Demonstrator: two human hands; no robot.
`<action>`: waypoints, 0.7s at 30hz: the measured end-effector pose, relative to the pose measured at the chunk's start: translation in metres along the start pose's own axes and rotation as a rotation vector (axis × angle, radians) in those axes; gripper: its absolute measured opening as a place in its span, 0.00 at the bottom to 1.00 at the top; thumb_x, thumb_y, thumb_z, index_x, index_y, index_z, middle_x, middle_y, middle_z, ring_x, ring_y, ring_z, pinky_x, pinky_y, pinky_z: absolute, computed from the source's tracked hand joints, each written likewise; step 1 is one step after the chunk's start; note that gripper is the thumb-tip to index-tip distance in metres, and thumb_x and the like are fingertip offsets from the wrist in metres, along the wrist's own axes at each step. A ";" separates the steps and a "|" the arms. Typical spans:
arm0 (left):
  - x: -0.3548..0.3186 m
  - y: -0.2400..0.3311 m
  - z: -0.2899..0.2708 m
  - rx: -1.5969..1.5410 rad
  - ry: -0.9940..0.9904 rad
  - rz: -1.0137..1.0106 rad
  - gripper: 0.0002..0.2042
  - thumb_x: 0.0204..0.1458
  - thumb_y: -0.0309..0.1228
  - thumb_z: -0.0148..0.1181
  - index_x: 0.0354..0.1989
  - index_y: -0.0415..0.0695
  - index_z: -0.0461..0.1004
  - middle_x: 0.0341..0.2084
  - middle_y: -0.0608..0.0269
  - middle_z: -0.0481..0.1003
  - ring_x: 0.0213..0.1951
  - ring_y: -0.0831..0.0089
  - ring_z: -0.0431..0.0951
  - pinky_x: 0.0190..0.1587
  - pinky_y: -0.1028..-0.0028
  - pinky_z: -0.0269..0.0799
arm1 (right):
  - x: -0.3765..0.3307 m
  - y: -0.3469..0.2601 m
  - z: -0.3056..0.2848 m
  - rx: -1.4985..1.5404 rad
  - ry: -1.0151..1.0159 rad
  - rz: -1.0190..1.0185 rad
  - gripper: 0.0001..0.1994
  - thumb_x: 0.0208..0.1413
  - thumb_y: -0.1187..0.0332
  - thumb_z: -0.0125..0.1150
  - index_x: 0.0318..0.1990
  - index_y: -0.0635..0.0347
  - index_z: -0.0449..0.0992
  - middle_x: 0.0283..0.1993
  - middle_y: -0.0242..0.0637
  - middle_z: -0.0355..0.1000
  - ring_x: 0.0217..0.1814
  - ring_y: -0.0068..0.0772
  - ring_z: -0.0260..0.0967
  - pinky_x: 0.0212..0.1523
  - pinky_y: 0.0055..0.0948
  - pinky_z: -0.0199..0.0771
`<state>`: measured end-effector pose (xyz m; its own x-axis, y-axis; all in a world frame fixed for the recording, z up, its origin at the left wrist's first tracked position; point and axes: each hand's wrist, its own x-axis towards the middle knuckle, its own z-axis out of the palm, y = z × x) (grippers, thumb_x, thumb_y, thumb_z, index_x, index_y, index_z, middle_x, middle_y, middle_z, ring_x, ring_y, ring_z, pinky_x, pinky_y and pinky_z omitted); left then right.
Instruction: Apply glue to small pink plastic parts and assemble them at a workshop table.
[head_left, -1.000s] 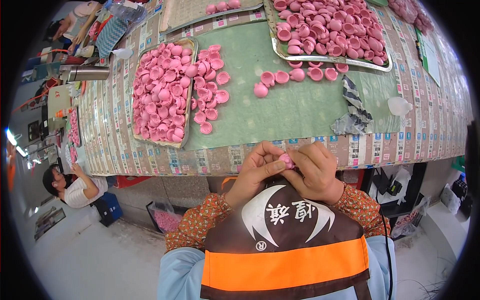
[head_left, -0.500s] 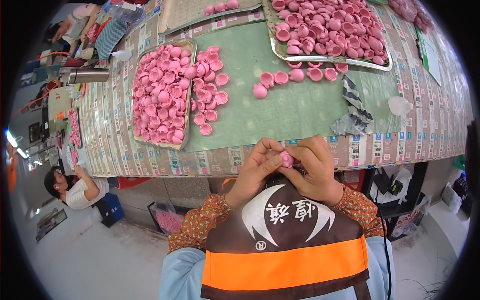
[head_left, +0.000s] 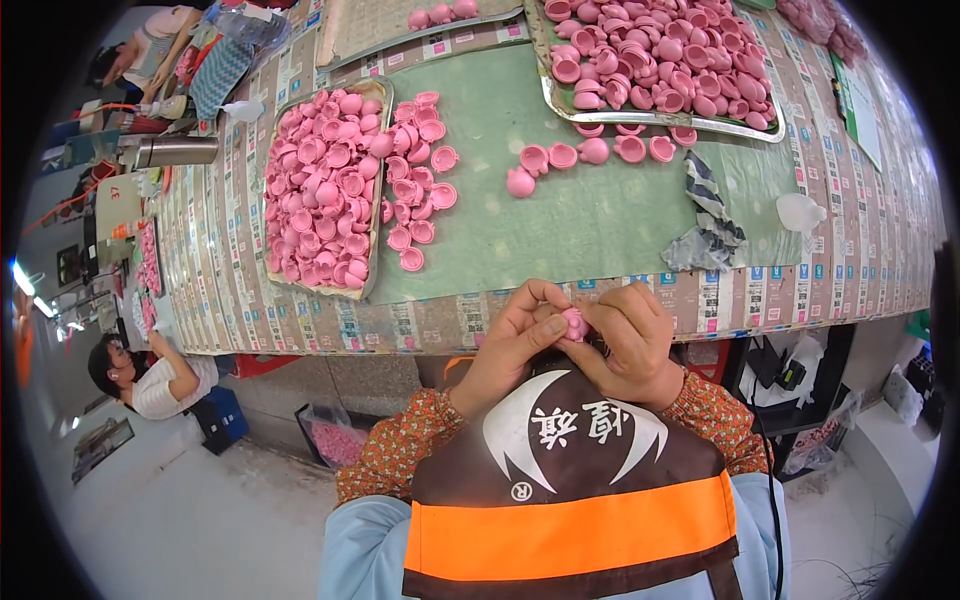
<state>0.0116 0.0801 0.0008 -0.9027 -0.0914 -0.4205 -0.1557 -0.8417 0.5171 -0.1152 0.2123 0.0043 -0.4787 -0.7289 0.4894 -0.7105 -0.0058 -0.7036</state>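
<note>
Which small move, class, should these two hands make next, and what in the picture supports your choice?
Probably a slight turn of the small pink piece. The left hand pinches it, the right hand is close against it, and together they cover part of its surface, so turning it might bring a hidden side into view.

Over on the right side of the frame there's a whitish see-through bottle (head_left: 800, 213) on the table (head_left: 860, 240), and a bit left of it a crumpled scrap of striped plastic (head_left: 713, 215). Some green-and-white pad or sheet (head_left: 857, 120) sits upper right. Upper left's kinda cluttered: silver flask (head_left: 178, 151), checkered cloth (head_left: 213, 88), plus a person (head_left: 165, 50). Another person in a white top (head_left: 165, 382) is lower left, blue bin (head_left: 226, 412) right beside them. Bright lights (head_left: 22, 273) glare at far left.
</note>
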 end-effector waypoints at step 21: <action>-0.002 0.003 -0.003 0.014 0.069 -0.047 0.10 0.57 0.23 0.61 0.45 0.42 0.69 0.42 0.59 0.77 0.46 0.74 0.77 0.52 0.74 0.74 | 0.004 -0.001 -0.011 0.164 -0.105 0.112 0.16 0.34 0.75 0.74 0.35 0.65 0.77 0.30 0.39 0.67 0.30 0.41 0.66 0.30 0.36 0.66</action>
<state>0.0145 0.0756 0.0010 -0.8645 -0.0893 -0.4947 -0.2027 -0.8386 0.5056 -0.1220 0.2165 0.0127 -0.4873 -0.7988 0.3528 -0.5585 -0.0254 -0.8291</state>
